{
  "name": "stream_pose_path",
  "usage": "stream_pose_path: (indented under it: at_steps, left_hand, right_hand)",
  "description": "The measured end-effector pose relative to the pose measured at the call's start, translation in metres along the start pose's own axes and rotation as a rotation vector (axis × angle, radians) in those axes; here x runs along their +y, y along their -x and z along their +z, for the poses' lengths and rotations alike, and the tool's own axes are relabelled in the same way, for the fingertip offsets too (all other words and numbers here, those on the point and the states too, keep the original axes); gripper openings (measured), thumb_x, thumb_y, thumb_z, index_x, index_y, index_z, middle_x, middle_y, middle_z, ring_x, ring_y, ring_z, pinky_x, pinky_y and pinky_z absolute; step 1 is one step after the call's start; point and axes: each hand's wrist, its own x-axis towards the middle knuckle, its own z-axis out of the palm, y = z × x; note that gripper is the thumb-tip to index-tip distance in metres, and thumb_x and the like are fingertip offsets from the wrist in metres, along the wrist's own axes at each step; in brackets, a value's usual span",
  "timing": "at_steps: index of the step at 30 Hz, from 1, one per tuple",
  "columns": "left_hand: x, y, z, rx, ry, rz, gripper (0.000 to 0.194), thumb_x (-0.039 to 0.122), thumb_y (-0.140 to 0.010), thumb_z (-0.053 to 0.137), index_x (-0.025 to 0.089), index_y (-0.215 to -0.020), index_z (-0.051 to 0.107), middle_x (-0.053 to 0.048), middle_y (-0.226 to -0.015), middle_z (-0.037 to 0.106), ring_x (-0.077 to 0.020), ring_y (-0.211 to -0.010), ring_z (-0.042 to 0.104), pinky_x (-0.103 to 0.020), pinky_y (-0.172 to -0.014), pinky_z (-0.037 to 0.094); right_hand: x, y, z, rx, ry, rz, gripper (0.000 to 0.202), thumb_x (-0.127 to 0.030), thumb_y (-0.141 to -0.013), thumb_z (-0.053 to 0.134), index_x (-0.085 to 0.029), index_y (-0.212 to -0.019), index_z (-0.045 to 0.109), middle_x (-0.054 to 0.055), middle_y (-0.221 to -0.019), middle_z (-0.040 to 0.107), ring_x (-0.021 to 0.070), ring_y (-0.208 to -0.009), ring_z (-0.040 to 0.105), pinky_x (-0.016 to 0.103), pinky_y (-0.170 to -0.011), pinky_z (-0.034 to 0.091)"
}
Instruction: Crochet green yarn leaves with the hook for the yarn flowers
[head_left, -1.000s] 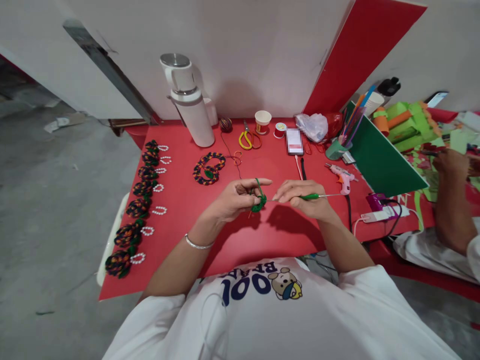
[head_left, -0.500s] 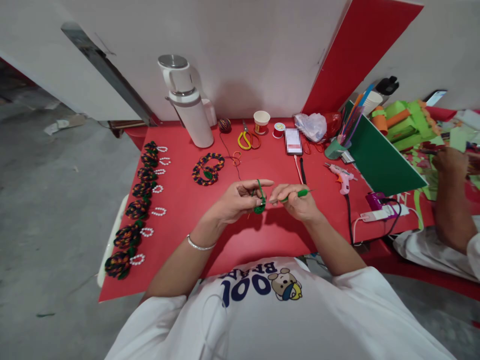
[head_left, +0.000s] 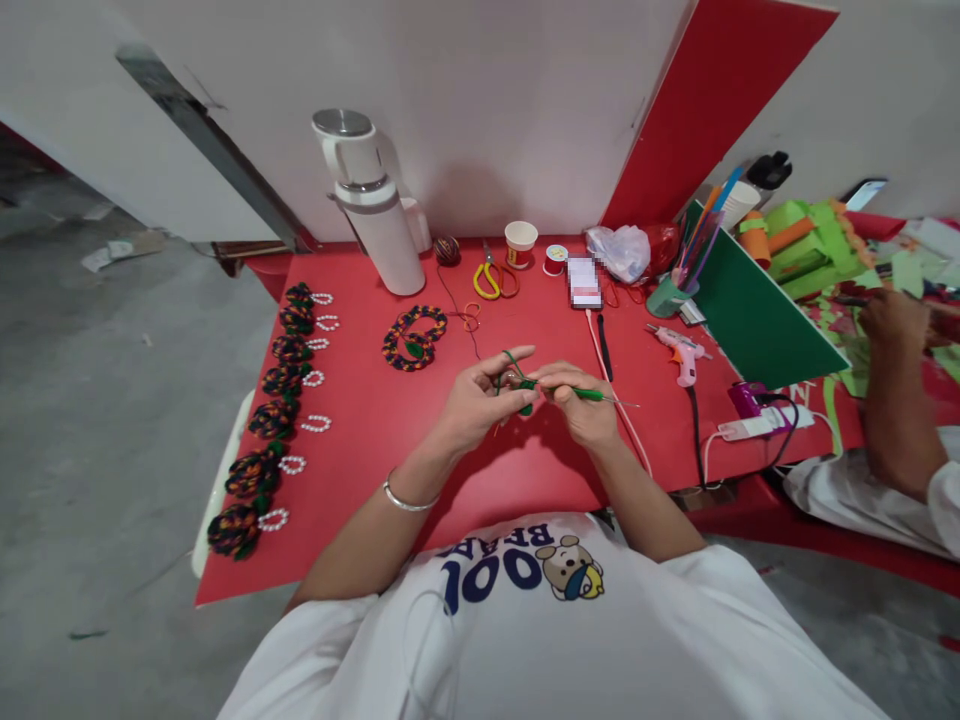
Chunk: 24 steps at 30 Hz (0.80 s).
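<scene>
Between thumb and fingers my left hand pinches a small piece of green crochet, and a strand of green yarn runs up over its raised index finger. My right hand grips a crochet hook by its green handle, the back end sticking out to the right. The hook's working end meets the green piece, partly hidden by fingers. Beyond my hands lies a braided multicoloured cord in a loop with a green leaf. A ball of dark yarn trails a thread toward me.
Along the left edge sit several knitted balls with pearl loops. At the back stand a white thermos, scissors, a paper cup and a phone. A pink glue gun lies right; a co-worker's hand is beyond the green board.
My right hand has moved slightly left, bringing the hook up to the green piece, and the handle has tipped to point lower right. My left hand has shifted and turned a little.
</scene>
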Motion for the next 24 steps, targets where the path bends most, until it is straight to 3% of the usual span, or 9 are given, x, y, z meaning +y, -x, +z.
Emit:
stream_pose_path:
  at_steps: [5, 13, 18, 21, 24]
  left_hand:
    - [-0.006, 0.002, -0.001, -0.030, -0.034, -0.038, 0.084, 0.020, -0.056, 0.096, 0.014, -0.135, 0.069, 0.006, -0.064, 0.056, -0.0070, -0.060, 0.051, -0.020, -0.060, 0.042]
    - [-0.005, 0.007, -0.002, -0.066, -0.095, -0.039, 0.097, 0.022, -0.059, 0.096, 0.015, -0.148, 0.058, 0.009, -0.059, 0.054, -0.0068, -0.055, 0.049, -0.020, -0.057, 0.040]
    - [-0.006, 0.008, -0.003, -0.096, -0.111, -0.032, 0.104, 0.022, -0.061, 0.095, 0.016, -0.154, 0.050, 0.009, -0.059, 0.056, -0.0065, -0.054, 0.050, -0.019, -0.056, 0.039]
    - [-0.007, 0.008, -0.004, -0.087, -0.074, -0.029, 0.102, 0.024, -0.064, 0.094, 0.017, -0.155, 0.048, 0.005, -0.067, 0.062, -0.0087, -0.062, 0.057, -0.021, -0.063, 0.045]
    - [-0.009, 0.009, -0.006, -0.046, -0.056, -0.009, 0.087, 0.027, -0.069, 0.091, 0.018, -0.148, 0.057, 0.000, -0.080, 0.067, -0.0093, -0.068, 0.060, -0.021, -0.064, 0.045]
  right_hand:
    - [-0.002, 0.001, 0.002, 0.003, -0.015, -0.019, 0.036, -0.061, -0.088, 0.069, -0.027, -0.090, 0.081, 0.007, -0.095, 0.082, 0.0216, -0.092, 0.075, 0.041, -0.084, 0.063]
    - [-0.003, 0.000, 0.005, 0.008, -0.073, -0.021, 0.034, -0.059, -0.088, 0.071, -0.026, -0.089, 0.081, 0.008, -0.093, 0.083, 0.0210, -0.091, 0.076, 0.039, -0.084, 0.062]
    - [0.004, 0.005, 0.005, 0.027, -0.107, 0.064, 0.039, -0.063, -0.085, 0.071, -0.025, -0.088, 0.081, 0.008, -0.094, 0.082, 0.0205, -0.086, 0.074, 0.035, -0.077, 0.061]
    - [0.010, 0.008, 0.004, 0.024, -0.197, 0.108, 0.035, -0.059, -0.089, 0.071, -0.026, -0.094, 0.081, 0.006, -0.096, 0.082, 0.0171, -0.079, 0.072, 0.030, -0.070, 0.058]
    - [0.013, 0.009, 0.003, 0.024, -0.238, 0.154, 0.035, -0.059, -0.088, 0.072, -0.026, -0.095, 0.081, 0.006, -0.095, 0.082, 0.0169, -0.078, 0.072, 0.029, -0.068, 0.056]
